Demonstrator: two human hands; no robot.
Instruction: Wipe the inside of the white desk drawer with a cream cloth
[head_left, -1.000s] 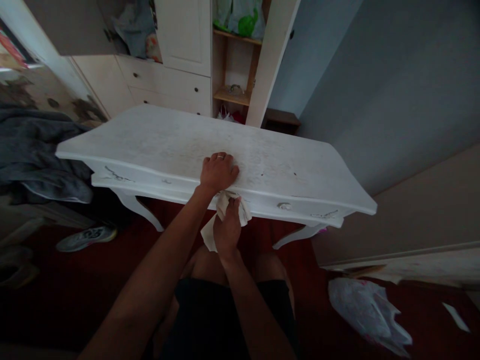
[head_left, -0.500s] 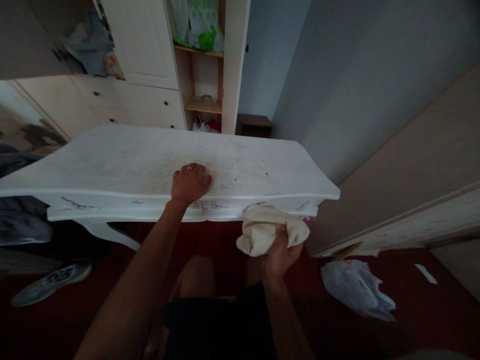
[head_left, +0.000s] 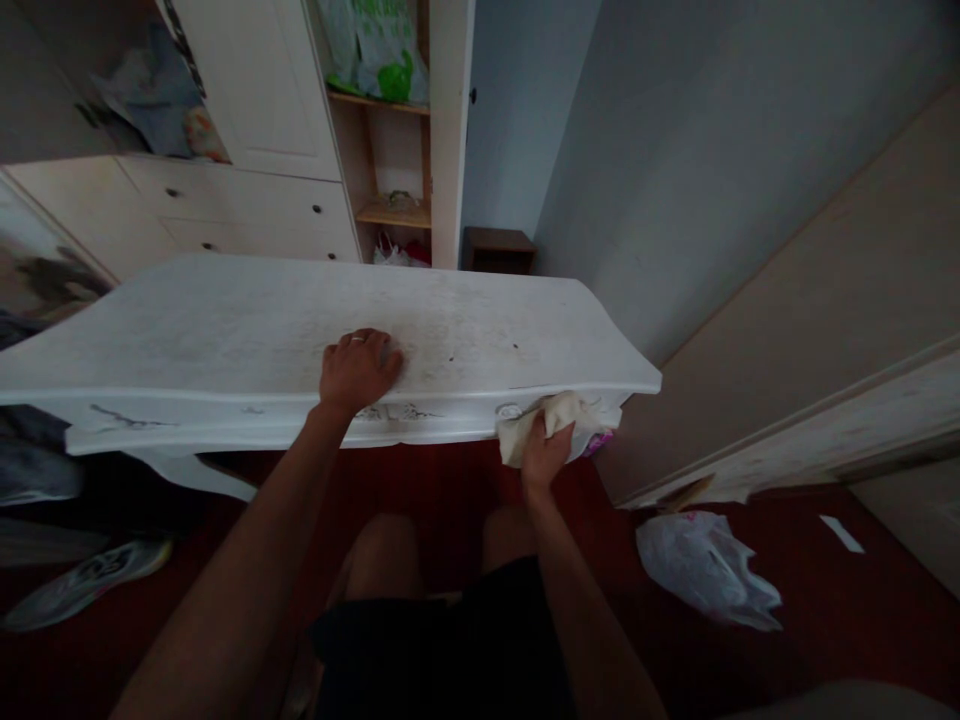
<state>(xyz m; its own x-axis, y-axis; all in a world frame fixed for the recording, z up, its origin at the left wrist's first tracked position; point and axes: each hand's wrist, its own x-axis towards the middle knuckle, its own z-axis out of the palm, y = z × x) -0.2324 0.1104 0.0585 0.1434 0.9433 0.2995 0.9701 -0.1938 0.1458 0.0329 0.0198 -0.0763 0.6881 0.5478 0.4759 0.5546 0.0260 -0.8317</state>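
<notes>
A white console table [head_left: 225, 330] with a dusty top stands in front of me. My left hand [head_left: 355, 370], a ring on one finger, rests palm-down on the top near its front edge, fingers curled over it. My right hand [head_left: 545, 452] grips a crumpled cream cloth [head_left: 553, 415] and presses it against the table's front panel near the right end, beside a small round drawer knob [head_left: 510, 411]. My knees and dark shorts show below.
A white plastic bag [head_left: 705, 570] lies on the dark red floor at right. A sneaker [head_left: 82, 580] lies at left. A white wardrobe with drawers and open shelves [head_left: 390, 130] stands behind the table. A pale board [head_left: 810, 330] leans along the right wall.
My right hand carried the cloth from under the table's middle out to the right and now presses it on the front panel's right end. The left hand stayed on the top.
</notes>
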